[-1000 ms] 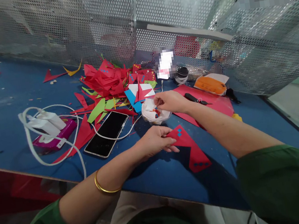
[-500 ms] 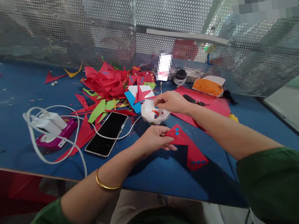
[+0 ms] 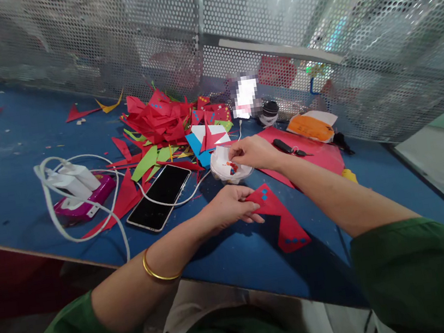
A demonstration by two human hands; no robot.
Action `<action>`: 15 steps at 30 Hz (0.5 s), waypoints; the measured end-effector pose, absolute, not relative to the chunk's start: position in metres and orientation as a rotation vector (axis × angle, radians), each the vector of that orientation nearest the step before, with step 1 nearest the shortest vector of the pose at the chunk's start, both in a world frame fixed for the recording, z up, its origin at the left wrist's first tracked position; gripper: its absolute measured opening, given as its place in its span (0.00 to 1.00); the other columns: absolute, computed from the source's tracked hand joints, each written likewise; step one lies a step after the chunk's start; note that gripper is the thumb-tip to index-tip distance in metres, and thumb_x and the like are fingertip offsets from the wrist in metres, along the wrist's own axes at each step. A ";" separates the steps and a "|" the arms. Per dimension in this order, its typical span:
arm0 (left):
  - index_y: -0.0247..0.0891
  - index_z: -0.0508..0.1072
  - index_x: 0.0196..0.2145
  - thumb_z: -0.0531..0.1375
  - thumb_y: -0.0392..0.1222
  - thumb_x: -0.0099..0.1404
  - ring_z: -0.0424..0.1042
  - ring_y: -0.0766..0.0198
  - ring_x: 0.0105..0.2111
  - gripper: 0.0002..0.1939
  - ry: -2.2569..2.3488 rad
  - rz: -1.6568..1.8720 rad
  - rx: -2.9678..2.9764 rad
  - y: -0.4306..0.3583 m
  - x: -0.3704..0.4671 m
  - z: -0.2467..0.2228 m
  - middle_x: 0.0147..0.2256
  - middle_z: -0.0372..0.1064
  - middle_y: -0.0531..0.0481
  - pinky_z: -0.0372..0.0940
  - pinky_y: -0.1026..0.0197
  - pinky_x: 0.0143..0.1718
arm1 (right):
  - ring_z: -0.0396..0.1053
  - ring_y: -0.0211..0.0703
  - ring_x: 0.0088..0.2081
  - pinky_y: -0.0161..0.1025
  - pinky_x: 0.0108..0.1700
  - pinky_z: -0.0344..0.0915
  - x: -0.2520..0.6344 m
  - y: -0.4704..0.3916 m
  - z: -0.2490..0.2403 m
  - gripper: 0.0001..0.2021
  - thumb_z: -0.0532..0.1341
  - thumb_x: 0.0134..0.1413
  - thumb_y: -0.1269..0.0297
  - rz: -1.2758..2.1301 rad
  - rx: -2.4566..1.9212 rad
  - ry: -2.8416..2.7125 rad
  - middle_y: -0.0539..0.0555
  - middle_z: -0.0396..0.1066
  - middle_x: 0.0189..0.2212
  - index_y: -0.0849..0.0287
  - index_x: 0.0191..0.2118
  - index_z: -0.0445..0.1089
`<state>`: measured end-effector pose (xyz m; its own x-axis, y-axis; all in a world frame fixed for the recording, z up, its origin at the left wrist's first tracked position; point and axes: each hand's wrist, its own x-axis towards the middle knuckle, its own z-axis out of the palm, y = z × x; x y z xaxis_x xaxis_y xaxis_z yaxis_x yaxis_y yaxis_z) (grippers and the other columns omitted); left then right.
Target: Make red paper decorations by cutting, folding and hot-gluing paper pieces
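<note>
Pinched in my left hand (image 3: pixel 231 207) is a bent red paper piece (image 3: pixel 285 218) with small blue diamonds near both ends; it hangs over the blue table. My right hand (image 3: pixel 255 152) is over a white-lined bowl (image 3: pixel 223 175) that holds small red, orange and blue bits. Its fingertips are pressed together at the bowl; what they hold, if anything, is too small to tell. Behind the bowl lie white and blue paper pieces (image 3: pixel 201 153), and a red pile of cut paper (image 3: pixel 161 121) is at the back.
A black-screened phone (image 3: pixel 159 198), a white cable (image 3: pixel 121 230) and a purple power bank with plugs (image 3: pixel 87 205) lie left. At right are a red sheet (image 3: pixel 324 159), black-handled tool (image 3: pixel 283 146), orange packet (image 3: pixel 311 128) and black-topped jar (image 3: pixel 269 113). Perforated metal mesh (image 3: pixel 162 37) stands behind.
The view has shifted very slightly. My right fingertips stay at the bowl with a small movement, and my left hand keeps the red paper in nearly the same place.
</note>
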<state>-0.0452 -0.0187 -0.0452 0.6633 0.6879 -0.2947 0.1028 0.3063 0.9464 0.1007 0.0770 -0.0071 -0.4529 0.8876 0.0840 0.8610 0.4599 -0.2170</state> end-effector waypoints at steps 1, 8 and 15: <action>0.34 0.72 0.31 0.59 0.32 0.60 0.77 0.67 0.27 0.01 0.795 0.441 1.217 -0.019 -0.045 -0.045 0.26 0.74 0.51 0.64 0.67 0.29 | 0.72 0.38 0.32 0.35 0.33 0.58 0.100 0.077 -0.007 0.09 0.61 0.50 0.70 0.186 -1.541 -2.527 0.49 0.78 0.30 0.55 0.34 0.79; 0.34 0.72 0.31 0.62 0.34 0.57 0.78 0.66 0.28 0.03 0.788 0.452 1.210 -0.018 -0.046 -0.046 0.27 0.75 0.50 0.64 0.68 0.28 | 0.73 0.41 0.35 0.35 0.37 0.61 0.099 0.075 -0.007 0.12 0.59 0.49 0.72 0.123 -1.584 -2.544 0.50 0.79 0.32 0.55 0.36 0.79; 0.33 0.72 0.30 0.60 0.32 0.57 0.77 0.67 0.27 0.01 0.790 0.456 1.208 -0.018 -0.046 -0.044 0.26 0.75 0.51 0.64 0.68 0.28 | 0.76 0.44 0.40 0.36 0.39 0.65 0.099 0.074 -0.005 0.16 0.58 0.52 0.75 0.192 -1.590 -2.478 0.53 0.81 0.37 0.57 0.44 0.79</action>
<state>-0.0460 -0.0178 -0.0444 0.6575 0.6936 -0.2942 0.0916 0.3140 0.9450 0.0994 0.0739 -0.0049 -0.4062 0.9093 0.0903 0.8845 0.4161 -0.2111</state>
